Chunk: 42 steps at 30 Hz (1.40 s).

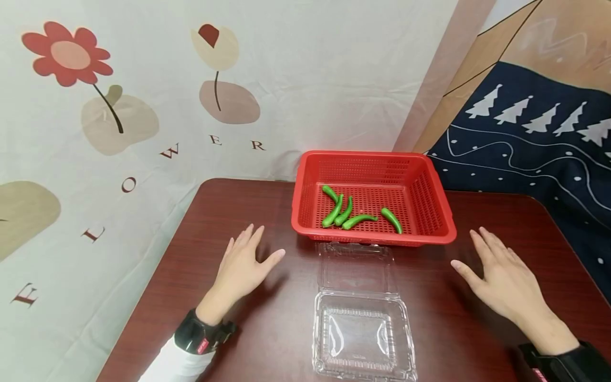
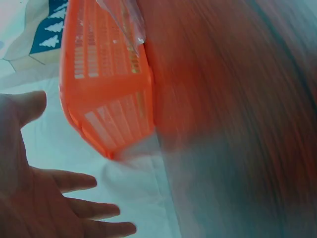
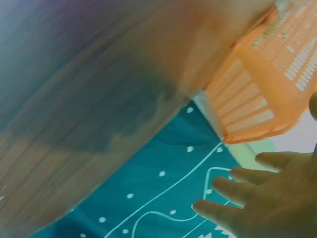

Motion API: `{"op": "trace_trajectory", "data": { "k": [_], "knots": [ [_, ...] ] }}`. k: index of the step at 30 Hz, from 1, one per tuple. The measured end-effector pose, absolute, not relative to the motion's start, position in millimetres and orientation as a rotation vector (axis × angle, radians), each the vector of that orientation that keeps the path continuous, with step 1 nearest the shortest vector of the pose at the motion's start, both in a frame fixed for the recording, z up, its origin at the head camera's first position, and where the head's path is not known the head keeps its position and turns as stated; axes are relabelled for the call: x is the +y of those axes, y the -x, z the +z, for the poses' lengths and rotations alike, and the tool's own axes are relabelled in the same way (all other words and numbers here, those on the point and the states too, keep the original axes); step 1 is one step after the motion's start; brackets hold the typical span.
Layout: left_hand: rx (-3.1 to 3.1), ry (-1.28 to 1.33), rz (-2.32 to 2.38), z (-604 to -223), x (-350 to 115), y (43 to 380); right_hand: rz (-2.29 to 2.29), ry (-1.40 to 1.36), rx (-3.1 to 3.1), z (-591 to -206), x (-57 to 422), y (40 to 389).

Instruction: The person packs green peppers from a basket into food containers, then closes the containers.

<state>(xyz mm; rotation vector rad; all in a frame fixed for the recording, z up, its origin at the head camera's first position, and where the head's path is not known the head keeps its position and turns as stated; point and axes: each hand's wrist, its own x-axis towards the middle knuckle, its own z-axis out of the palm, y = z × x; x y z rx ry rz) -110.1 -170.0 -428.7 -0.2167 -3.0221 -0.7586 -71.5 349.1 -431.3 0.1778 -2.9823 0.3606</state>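
Note:
Several green chili peppers (image 1: pixel 358 220) lie in a red perforated plastic basket (image 1: pixel 372 238) at the back of the table. In front of the basket stands a clear plastic clamshell box (image 1: pixel 364 339), its lid (image 1: pixel 355 268) folded back toward the basket. My left hand (image 1: pixel 241 268) is over the table left of the box, fingers spread, holding nothing. Right of the box, my right hand (image 1: pixel 508 281) likewise has its fingers extended around nothing. Both wrist views show the basket beyond spread fingers; the left wrist view shows the basket's side (image 2: pixel 106 99).
The dark red wooden table (image 1: pixel 267 345) has rounded back corners. Behind it hangs a white cloth (image 1: pixel 324 79) with flower prints and letters, and at right a navy cloth (image 1: pixel 525 154) with white trees. Each wrist wears a black strap (image 1: pixel 195 333).

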Motion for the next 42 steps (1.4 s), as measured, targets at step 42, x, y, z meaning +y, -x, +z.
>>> {"op": "trace_trajectory", "data": {
  "k": [42],
  "knots": [
    [-3.076, 0.477, -1.461, -442.5, -86.2, 95.8, 0.821, -0.33, -3.067, -435.8, 241.1, 68.4]
  ]
}}
